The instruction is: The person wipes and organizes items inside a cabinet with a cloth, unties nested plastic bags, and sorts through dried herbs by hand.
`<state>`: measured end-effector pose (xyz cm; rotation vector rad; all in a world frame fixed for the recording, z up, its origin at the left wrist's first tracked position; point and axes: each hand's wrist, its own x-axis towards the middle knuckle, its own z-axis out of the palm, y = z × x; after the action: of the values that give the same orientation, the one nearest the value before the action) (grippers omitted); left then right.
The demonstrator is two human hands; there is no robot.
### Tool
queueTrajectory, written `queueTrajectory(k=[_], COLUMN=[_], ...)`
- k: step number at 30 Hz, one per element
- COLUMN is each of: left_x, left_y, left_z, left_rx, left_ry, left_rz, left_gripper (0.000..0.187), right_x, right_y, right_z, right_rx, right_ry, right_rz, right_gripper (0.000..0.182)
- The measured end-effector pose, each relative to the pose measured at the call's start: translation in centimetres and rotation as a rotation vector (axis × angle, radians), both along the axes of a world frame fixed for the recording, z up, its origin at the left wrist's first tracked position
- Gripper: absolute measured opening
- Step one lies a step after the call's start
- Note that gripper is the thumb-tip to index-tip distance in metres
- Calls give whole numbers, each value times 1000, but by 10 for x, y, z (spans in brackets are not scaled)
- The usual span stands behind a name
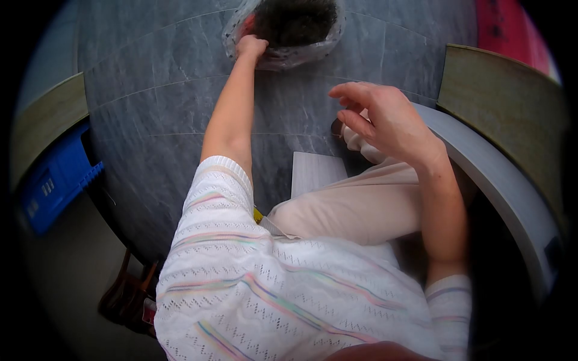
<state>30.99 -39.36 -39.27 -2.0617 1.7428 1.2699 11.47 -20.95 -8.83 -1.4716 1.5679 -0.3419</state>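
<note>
At the top of the view a clear plastic bag (pixel 289 60) sits on the floor, with a dark, fuzzy mass (pixel 298 21) inside it. A bit of red shows at the bag's left side. My left hand (pixel 251 47) reaches out to the bag's near left rim, fingers closed on the plastic. Raised over my bent leg is my right hand (pixel 385 117), its fingers loosely curved and the thumb apart. Nothing shows in that hand, and it does not touch the bag.
Grey tiles make up the floor (pixel 150 108). A pale board (pixel 316 171) lies by my knee. A curved white edge (pixel 494 174) runs along my right, near a tan panel (pixel 506 96) and a red surface (pixel 512 27). A blue plastic object (pixel 57 180) stands at the left.
</note>
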Motion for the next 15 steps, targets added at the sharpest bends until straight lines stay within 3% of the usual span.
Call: queueTrajectory(k=[4,8,10,11,15], left_x=[10,-15,-21,-26,-40], left_y=[2,17,34,38,55], left_z=[-9,64,44,43,18], left_rx=[-50,-238,-668,-763,-710], left_ry=[305,-95,-132,-107,91], left_rz=[173,-224,-432,-523,-516], left_gripper=[54,28,25,24,31], right_x=[-1,1,1,1,1], right_y=[1,1,0,-1,-1], right_z=[0,1,1,1,1], right_rx=[0,7,5,5,15], right_ry=[-3,-9,-3,6,5], right_rz=[-5,-5,2,6,5], right_gripper=[27,27,26,26,26])
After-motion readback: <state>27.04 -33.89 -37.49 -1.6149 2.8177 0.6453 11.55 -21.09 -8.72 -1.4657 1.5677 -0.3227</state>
